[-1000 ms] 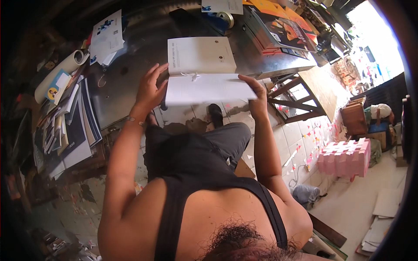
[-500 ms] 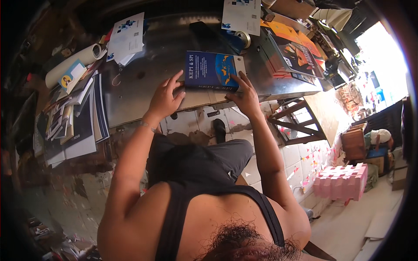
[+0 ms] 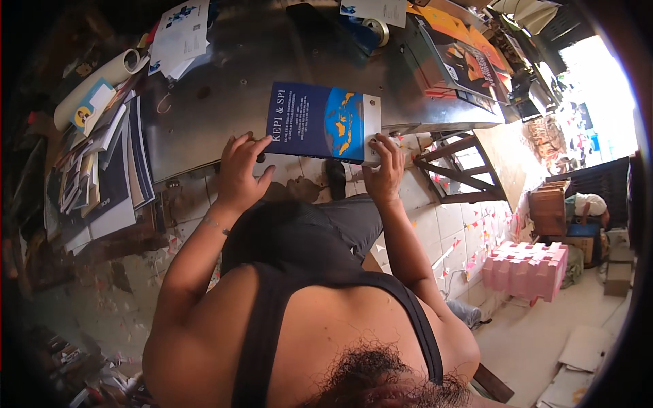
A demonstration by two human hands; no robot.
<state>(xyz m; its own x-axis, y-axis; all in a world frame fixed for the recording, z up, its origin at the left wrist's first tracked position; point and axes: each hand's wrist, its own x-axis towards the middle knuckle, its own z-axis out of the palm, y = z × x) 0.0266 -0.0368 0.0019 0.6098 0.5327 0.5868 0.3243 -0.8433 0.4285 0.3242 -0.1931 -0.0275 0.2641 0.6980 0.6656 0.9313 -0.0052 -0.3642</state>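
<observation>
A: Far left, one untidy pile of books and papers (image 3: 98,177), too jumbled to count, and by it one paper roll (image 3: 105,76) on the metal table (image 3: 204,115). Now the hands?

B: Two of them! Left hand (image 3: 245,166) first: fingers bent, fingertips at the near left corner of the book, thumb standing well away. That's a loose, open hand, clamped on nothing.

A: And just one blue book (image 3: 309,122) between them, closed, cover up, its near edge reaching past the table's edge. Whether the table bears it, I can't tell.

B: Beyond it, one tape roll (image 3: 385,34). Then the right hand (image 3: 388,166), fingers curled at the book's near right corner, thumb low beside it. Is it pinching? Can't tell from here!

A: Further right, one book stack (image 3: 459,58), its layers too blurred to number, and on the floor side one pink bundle (image 3: 524,268).

B: And what a change! A second ago that book lies open; half a second ago it's shut, farther in on the table. Now it's nearer the body, and both hands have come back with it.
</observation>
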